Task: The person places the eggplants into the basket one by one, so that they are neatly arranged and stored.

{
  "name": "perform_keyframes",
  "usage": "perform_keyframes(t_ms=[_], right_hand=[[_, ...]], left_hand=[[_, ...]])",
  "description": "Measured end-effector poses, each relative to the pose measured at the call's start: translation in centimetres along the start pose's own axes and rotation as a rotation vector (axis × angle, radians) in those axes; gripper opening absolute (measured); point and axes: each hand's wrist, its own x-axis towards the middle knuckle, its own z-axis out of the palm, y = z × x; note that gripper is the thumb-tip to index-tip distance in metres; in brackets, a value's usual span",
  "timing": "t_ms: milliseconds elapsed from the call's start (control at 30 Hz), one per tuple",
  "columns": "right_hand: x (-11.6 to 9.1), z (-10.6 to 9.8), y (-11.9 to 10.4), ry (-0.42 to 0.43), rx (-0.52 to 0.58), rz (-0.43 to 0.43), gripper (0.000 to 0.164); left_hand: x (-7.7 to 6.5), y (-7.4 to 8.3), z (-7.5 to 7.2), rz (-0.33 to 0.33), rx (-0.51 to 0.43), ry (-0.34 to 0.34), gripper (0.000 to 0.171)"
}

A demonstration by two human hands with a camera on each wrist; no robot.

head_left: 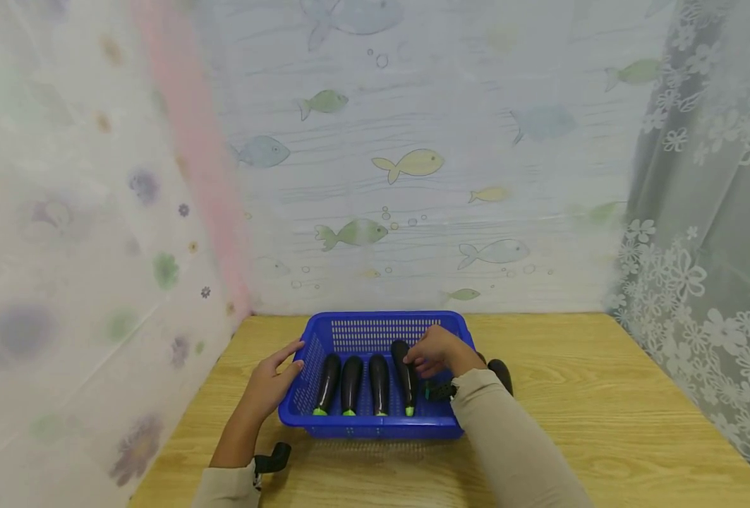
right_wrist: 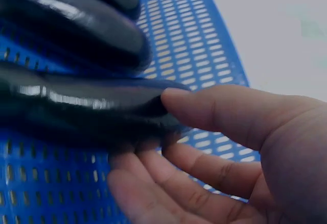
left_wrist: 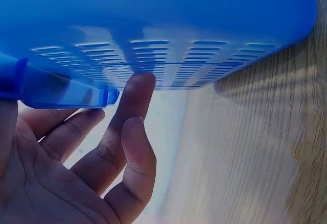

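A blue plastic basket (head_left: 387,421) with slotted walls stands on the table. My left hand (head_left: 271,377) is at its left rim, thumb over the edge and fingertips at the underside; the left wrist view shows the other fingers extended beside the slotted wall. My right hand (head_left: 434,349) reaches inside and grips the upper end of a dark, glossy eggplant (head_left: 406,377), thumb on one side and fingers on the other. The eggplant's green stem end points toward me. Three more eggplants (head_left: 379,384) lie roughly parallel to its left in the basket.
Right of the basket, another eggplant (head_left: 500,374) lies on the wooden table (head_left: 578,395), with a dark piece beside it partly hidden by my right wrist. A fish-patterned sheet (head_left: 413,268) hangs behind the table, with patterned sheets at both sides.
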Motion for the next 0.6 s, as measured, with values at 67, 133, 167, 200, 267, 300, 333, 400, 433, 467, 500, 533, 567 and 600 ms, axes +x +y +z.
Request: perform_keyframes(t_ms=[67, 133, 167, 200, 267, 300, 333, 400, 433, 467, 500, 533, 567, 600], right_hand=[[0.12, 0.12, 0.06, -0.006, 0.001, 0.007, 0.035], [0.24, 0.28, 0.16, -0.012, -0.004, 0.012, 0.036], [0.25, 0.36, 0.19, -0.015, -0.011, 0.012, 0.036], [0.24, 0.46, 0.21, -0.021, -0.024, 0.009, 0.036], [0.17, 0.63, 0.18, -0.033, -0.054, -0.003, 0.035], [0.11, 0.7, 0.14, -0.038, -0.065, -0.008, 0.034], [0.05, 0.76, 0.08, -0.045, -0.074, -0.012, 0.033], [-0.05, 0.85, 0.03, -0.056, -0.082, -0.02, 0.03], [-0.08, 0.88, 0.0, -0.063, -0.081, -0.021, 0.029], [-0.09, 0.91, -0.01, -0.069, -0.074, -0.02, 0.028], [-0.08, 0.93, -0.01, -0.075, -0.068, -0.02, 0.028], [-0.06, 0.95, 0.01, -0.081, -0.063, -0.02, 0.028], [-0.04, 0.97, 0.03, -0.086, -0.06, -0.021, 0.028], [-0.02, 0.97, 0.05, -0.091, -0.059, -0.023, 0.029]], left_hand=[[0.04, 0.05, -0.01, -0.001, -0.003, -0.001, 0.045], [0.05, 0.06, -0.02, -0.003, -0.004, -0.004, 0.045], [0.04, 0.09, -0.03, -0.004, -0.005, -0.006, 0.045], [0.04, 0.09, -0.03, -0.004, -0.005, -0.005, 0.045], [0.01, 0.14, -0.03, -0.004, -0.004, -0.002, 0.045], [-0.01, 0.17, -0.03, -0.003, -0.005, -0.001, 0.045], [-0.02, 0.2, -0.02, -0.003, -0.006, 0.001, 0.045], [-0.03, 0.22, 0.0, -0.002, -0.009, 0.004, 0.045], [-0.04, 0.23, 0.01, -0.002, -0.009, 0.004, 0.045], [-0.04, 0.22, 0.02, -0.002, -0.01, 0.003, 0.045], [-0.04, 0.2, 0.04, -0.003, -0.01, 0.002, 0.045], [-0.03, 0.18, 0.05, -0.003, -0.009, 0.003, 0.045], [-0.03, 0.15, 0.06, -0.005, -0.009, 0.002, 0.046], [-0.02, 0.12, 0.07, -0.004, -0.006, 0.001, 0.046]])
